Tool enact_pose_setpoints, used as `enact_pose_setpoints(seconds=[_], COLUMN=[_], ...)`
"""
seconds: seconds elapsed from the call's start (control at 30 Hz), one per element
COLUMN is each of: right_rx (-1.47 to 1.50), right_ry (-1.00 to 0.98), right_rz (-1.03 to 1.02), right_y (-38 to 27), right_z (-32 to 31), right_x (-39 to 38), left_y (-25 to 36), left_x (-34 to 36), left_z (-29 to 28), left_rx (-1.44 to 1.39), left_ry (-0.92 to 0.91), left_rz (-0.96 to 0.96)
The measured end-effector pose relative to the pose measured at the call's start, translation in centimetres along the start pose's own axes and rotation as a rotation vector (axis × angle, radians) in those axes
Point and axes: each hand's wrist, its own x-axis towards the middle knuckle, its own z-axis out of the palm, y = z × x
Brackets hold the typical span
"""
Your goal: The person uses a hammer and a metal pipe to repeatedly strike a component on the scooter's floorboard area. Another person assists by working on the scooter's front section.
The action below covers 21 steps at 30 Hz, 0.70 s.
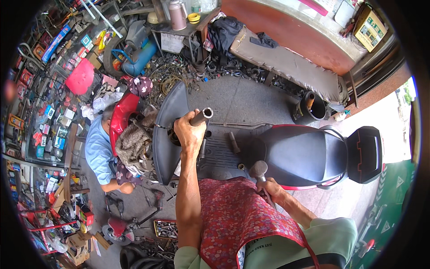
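Observation:
My left hand (190, 133) is closed around a thick metal tube (202, 117), its hollow round end facing up. The tube stands over the front of a scooter, beside the grey curved front panel (166, 134); its lower end is hidden by my hand. Lower and to the right, my right hand (271, 190) grips a hammer by its handle, with the rounded metal hammer head (258, 169) raised near the scooter seat (304, 150). A short metal pipe piece (234, 142) lies on the ribbed footboard (218, 157), and a small brass-coloured ring (241, 167) is near the hammer.
A person in a blue shirt (97, 145) crouches at the scooter's red front (123, 114). Beyond the scooter stand a padded bench (286, 62) and a black bucket (309, 110). Shelves of boxed parts (51, 125) line the left; a socket tray (165, 228) lies on the floor.

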Motion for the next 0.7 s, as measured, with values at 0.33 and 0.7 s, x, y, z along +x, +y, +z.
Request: enact_pose_setpoints(seconds=[0.33,0.7], right_rx=[-0.008,-0.042], right_ry=[0.005,-0.008], right_rz=[-0.006,0.004], right_y=[0.0,0.4], right_z=[0.2,0.1], right_x=[0.3,0.4], left_y=[-0.1,-1.3], left_x=[-0.9,-1.2], left_z=[0.3,-0.2], left_rx=[0.058,0.049], left_ry=[-0.117,-0.132], left_rz=[-0.078,-0.103])
